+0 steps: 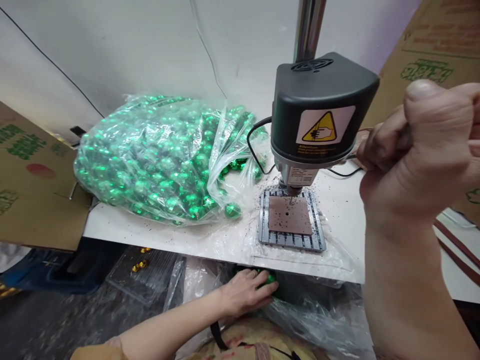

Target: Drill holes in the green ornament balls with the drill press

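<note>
The right hand [416, 150], close to the camera and raised above the desk, is closed in a tight fist around a thin lever handle [473, 144] that runs out past the frame edge, thumb pressed on top. Just to the left of this hand stands a small bench drill [318, 115] with a smooth, rounded black plastic housing, a yellow triangular warning sticker and a shiny metal column rising behind it. Below the housing, a thin drill bit points down over a flat, square brown plate [290, 215] with one small hole, lying on a ribbed grey metal base scattered with dark gritty shavings. The white desk [168, 239] around it is covered with thin, wrinkled clear film. Further left of the drill lies a large, crinkled transparent plastic bag [157, 155] bulging with small, round, glossy green foil-wrapped balls. The left hand [249, 290] is lower, under the front edge of the desk, fingers curled around a shiny green ball [268, 276] of the same kind, gripping it among loose clear plastic sheeting. To the left of that hand lies a clear moulded tray with a few small gold pieces. Brown corrugated cardboard boxes with green print stand at both sides.
</note>
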`<state>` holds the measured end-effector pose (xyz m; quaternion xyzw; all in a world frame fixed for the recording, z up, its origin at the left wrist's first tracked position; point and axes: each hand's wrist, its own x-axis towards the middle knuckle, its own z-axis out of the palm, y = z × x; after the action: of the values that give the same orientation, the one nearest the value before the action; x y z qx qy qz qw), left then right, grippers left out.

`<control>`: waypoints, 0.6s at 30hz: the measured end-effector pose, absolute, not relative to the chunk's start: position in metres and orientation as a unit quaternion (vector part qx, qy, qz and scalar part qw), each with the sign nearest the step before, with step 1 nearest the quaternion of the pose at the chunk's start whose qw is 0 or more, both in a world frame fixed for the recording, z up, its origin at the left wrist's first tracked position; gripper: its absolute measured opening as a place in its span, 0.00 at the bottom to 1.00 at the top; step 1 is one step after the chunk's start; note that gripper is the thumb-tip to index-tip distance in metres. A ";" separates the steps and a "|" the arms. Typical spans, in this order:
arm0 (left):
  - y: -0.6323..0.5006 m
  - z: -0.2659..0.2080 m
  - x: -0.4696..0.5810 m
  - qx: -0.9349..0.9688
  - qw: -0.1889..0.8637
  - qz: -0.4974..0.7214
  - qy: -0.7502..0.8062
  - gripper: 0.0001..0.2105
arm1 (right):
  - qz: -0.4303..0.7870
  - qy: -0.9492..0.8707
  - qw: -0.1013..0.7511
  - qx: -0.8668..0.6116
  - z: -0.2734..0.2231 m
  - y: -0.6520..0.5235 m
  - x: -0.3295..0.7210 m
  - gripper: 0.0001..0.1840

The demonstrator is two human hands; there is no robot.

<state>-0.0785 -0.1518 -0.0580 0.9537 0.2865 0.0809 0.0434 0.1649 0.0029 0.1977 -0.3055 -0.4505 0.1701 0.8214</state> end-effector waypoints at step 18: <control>0.170 0.037 -0.084 0.657 0.209 0.348 0.635 0.10 | 0.133 -0.474 0.818 -0.297 0.194 0.004 0.166 0.23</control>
<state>-0.0840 0.1696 0.0365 0.6574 0.6351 0.3475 0.2091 0.1655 0.0039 0.1941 -0.2972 -0.4742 0.1327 0.8180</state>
